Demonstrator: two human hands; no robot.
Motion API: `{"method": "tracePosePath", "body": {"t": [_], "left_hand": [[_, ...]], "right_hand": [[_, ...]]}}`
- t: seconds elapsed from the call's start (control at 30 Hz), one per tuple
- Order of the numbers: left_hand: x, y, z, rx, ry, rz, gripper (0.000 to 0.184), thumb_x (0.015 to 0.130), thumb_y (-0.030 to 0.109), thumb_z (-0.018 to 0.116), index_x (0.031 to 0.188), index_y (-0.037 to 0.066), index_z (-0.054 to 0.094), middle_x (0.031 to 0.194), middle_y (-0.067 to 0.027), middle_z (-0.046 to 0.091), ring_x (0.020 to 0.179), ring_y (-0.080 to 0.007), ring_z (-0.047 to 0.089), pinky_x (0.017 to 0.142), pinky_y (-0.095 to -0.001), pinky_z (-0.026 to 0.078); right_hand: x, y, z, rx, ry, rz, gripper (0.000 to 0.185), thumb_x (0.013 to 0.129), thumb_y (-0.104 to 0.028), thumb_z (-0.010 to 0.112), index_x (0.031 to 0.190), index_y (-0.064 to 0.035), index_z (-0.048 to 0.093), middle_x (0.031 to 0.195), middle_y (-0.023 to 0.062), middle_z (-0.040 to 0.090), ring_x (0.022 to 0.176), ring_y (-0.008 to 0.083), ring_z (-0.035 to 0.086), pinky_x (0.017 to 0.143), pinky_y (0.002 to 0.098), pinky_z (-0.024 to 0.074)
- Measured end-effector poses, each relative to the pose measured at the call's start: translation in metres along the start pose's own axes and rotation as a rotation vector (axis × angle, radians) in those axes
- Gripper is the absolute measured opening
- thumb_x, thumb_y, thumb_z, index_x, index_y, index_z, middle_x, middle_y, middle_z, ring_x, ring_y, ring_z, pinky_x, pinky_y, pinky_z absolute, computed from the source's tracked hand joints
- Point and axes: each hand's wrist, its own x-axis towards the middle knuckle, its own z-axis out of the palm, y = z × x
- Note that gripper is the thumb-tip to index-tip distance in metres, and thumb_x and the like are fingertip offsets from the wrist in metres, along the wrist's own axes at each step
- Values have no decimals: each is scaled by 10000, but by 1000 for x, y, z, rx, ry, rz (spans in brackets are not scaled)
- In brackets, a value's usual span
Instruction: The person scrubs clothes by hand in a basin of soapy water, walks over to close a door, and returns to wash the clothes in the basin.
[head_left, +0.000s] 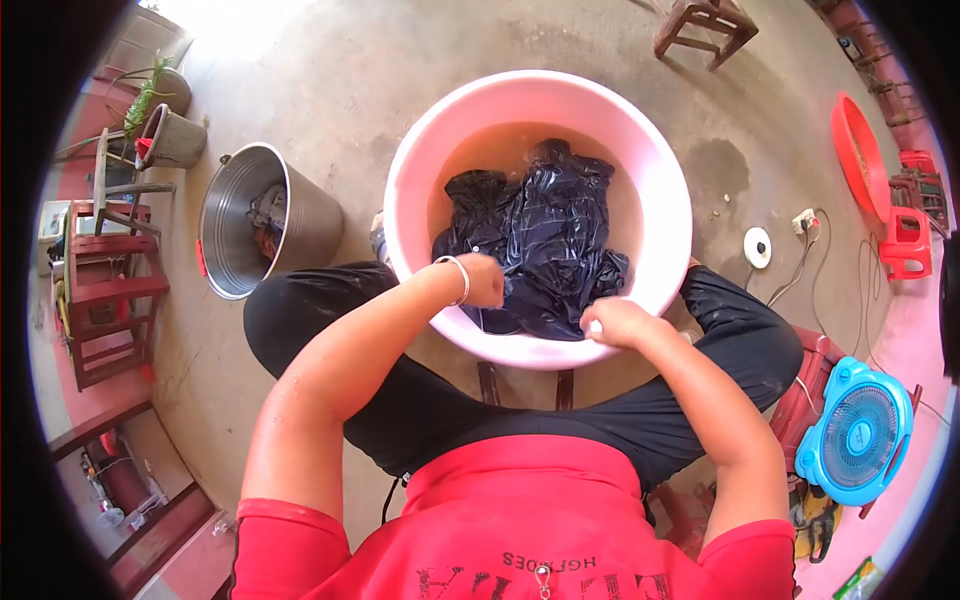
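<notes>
A wet, dark garment (558,215) with pale lines lies bunched in brownish water inside a large pink basin (660,190). My left hand (484,281), with a bangle at the wrist, is closed at the garment's near left side; its fingertips are partly hidden. A thin pale line runs down from it. At the basin's near right rim, my right hand (618,323) is closed beside the garment's lower edge. Something small and white (596,327) shows at its fingers; its kind is unclear.
A metal bucket (225,225) with cloth inside stands left of the basin. To the right are a white round lid-like thing (758,247), cords and a power socket (804,221), a blue fan (858,432) and a red stool (906,243). A wooden stool (706,28) stands beyond.
</notes>
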Motion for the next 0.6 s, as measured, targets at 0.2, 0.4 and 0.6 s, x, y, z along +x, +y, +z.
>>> {"method": "tracePosePath", "body": {"t": [0.2, 0.4, 0.6], "left_hand": [[46, -4, 23, -49, 294, -342, 436, 766, 308, 725, 1106, 50, 632, 1084, -172, 656, 1011, -324, 632, 898, -377, 504], [55, 19, 29, 61, 138, -230, 334, 789, 318, 690, 972, 41, 653, 893, -153, 684, 859, -316, 669, 821, -433, 523], [57, 38, 2, -242, 37, 53, 319, 807, 351, 676, 902, 48, 701, 788, -155, 688, 737, -288, 678, 686, -383, 532]], "right_hand": [[66, 41, -6, 324, 337, 293, 320, 798, -229, 633, 1073, -69, 659, 1036, 164, 681, 988, 311, 647, 867, 418, 510], [62, 27, -50, 133, -43, 164, 250, 797, -246, 630, 966, -76, 700, 929, 149, 695, 902, 332, 657, 814, 429, 519], [-95, 67, -210, 445, 712, 153, 181, 884, -160, 603, 983, -25, 671, 838, 56, 660, 758, 148, 606, 727, 307, 505]]}}
